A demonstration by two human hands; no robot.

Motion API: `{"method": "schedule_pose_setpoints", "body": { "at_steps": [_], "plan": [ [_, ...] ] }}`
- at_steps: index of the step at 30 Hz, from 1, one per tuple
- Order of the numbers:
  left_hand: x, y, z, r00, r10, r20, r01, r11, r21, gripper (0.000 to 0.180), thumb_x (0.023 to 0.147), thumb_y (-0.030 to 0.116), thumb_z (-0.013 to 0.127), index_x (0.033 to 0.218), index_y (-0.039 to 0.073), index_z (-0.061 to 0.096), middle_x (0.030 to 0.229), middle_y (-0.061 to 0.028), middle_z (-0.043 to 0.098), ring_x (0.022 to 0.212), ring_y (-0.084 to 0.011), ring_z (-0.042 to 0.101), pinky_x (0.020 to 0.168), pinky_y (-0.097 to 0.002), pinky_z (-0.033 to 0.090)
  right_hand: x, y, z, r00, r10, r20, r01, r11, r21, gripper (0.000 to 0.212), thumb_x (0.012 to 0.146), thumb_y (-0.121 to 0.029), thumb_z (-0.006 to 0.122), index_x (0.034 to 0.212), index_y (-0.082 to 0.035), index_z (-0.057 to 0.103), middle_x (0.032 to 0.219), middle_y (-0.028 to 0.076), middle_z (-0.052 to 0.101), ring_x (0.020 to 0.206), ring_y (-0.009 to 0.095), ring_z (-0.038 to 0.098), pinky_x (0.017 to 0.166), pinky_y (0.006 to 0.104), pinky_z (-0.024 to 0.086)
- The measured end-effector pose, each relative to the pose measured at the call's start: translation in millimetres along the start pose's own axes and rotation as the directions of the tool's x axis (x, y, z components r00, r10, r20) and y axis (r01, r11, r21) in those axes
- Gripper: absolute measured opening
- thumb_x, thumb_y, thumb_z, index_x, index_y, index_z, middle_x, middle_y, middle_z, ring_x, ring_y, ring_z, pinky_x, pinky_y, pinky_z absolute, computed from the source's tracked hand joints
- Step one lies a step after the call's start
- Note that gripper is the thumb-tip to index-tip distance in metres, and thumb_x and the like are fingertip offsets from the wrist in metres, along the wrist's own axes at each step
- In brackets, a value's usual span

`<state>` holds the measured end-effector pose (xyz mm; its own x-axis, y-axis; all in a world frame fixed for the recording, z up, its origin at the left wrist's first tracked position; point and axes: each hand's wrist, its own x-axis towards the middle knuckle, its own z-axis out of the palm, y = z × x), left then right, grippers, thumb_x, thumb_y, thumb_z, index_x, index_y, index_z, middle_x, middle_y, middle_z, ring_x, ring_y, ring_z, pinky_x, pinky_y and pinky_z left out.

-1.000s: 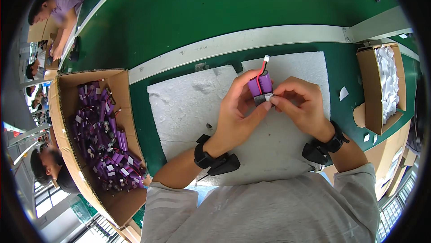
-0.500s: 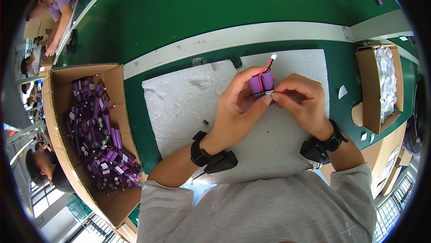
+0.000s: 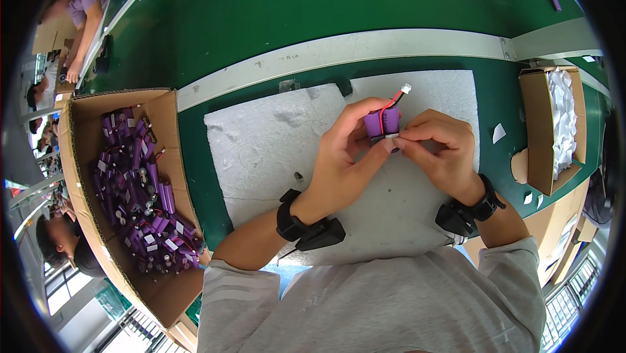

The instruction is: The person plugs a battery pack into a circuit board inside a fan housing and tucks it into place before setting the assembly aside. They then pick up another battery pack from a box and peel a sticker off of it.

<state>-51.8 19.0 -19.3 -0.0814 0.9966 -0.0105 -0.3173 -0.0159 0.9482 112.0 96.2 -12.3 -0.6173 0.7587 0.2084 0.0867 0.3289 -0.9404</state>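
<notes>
A purple battery pack [image 3: 390, 122] is held over the white foam sheet, its red and black wires rising to a small white plug [image 3: 406, 89]. My left hand [image 3: 344, 157] is closed around the pack from the left, thumb along its near end. At that near end a small white label [image 3: 391, 136] lies by a dark strip. My right hand [image 3: 445, 151] pinches thumb and forefinger at the label's right edge, against the pack. The fingertips partly hide the contact.
A cardboard box [image 3: 171, 297] of similar purple packs stands at left. The foam sheet [image 3: 261, 151] lies under my hands on a green bench [image 3: 313, 0]. At right is a carton [image 3: 540, 131] of crumpled white paper pieces. Other people sit at far left.
The pack's wires and plug have swung slightly to the right, and the pack has turned a little. Both hands keep their grip in nearly the same place.
</notes>
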Motion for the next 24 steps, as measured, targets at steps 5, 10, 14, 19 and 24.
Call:
{"method": "schedule_pose_setpoints", "body": {
  "at_steps": [5,10,14,19,24],
  "plan": [
    [-0.7,0.9,-0.5,1.000,-0.019,-0.001,0.020,1.000,0.002,0.043,0.088,-0.007,0.056,0.129,0.002,0.045,0.116,-0.0097,0.056,0.107,-0.0167,0.057,0.090,-0.0307,0.049,0.0,-0.9,-0.7,0.999,-0.032,0.003,0.032,0.997,-0.069,0.013,0.071,0.007,0.074,0.081,0.000,0.068,0.078,0.010,0.065,0.064,0.015,0.062,0.053,0.0229,0.046],
    [-1.0,1.8,-0.4,0.999,-0.034,0.008,0.034,0.999,-0.022,0.042,0.088,-0.007,0.055,0.128,0.002,0.045,0.116,-0.0095,0.056,0.107,-0.0167,0.058,0.090,-0.0311,0.050,-0.7,-0.8,-0.9,0.998,-0.067,0.000,0.066,0.990,-0.122,0.013,0.070,0.004,0.075,0.080,-0.002,0.069,0.077,0.009,0.065,0.063,0.015,0.062,0.052,0.0227,0.045],
    [-1.1,2.2,-0.6,0.999,-0.033,0.016,0.034,0.999,-0.028,0.042,0.088,-0.007,0.055,0.128,0.002,0.045,0.116,-0.0092,0.056,0.106,-0.0164,0.058,0.091,-0.0312,0.050,-1.6,-2.1,-1.3,0.997,-0.082,0.006,0.082,0.985,-0.154,0.013,0.070,0.004,0.075,0.080,-0.002,0.069,0.077,0.009,0.066,0.062,0.016,0.062,0.052,0.0228,0.046],
    [-1.1,3.5,0.5,0.999,-0.049,0.014,0.050,0.997,-0.051,0.042,0.087,-0.009,0.053,0.127,0.002,0.046,0.114,-0.0081,0.056,0.104,-0.0149,0.057,0.089,-0.0300,0.050,-1.7,-3.3,-1.7,0.996,-0.092,0.015,0.093,0.979,-0.183,0.013,0.070,0.004,0.075,0.080,-0.002,0.068,0.077,0.009,0.066,0.062,0.016,0.063,0.052,0.0232,0.046],
    [-0.7,4.0,0.1,0.997,-0.082,0.012,0.083,0.991,-0.107,0.041,0.087,-0.010,0.052,0.126,0.002,0.047,0.110,-0.0065,0.055,0.100,-0.0127,0.056,0.087,-0.0279,0.049,-1.3,-3.3,-1.0,0.995,-0.098,0.020,0.100,0.981,-0.169,0.013,0.070,0.004,0.075,0.079,-0.002,0.068,0.077,0.009,0.066,0.063,0.017,0.063,0.053,0.0235,0.047]
  ]
}}
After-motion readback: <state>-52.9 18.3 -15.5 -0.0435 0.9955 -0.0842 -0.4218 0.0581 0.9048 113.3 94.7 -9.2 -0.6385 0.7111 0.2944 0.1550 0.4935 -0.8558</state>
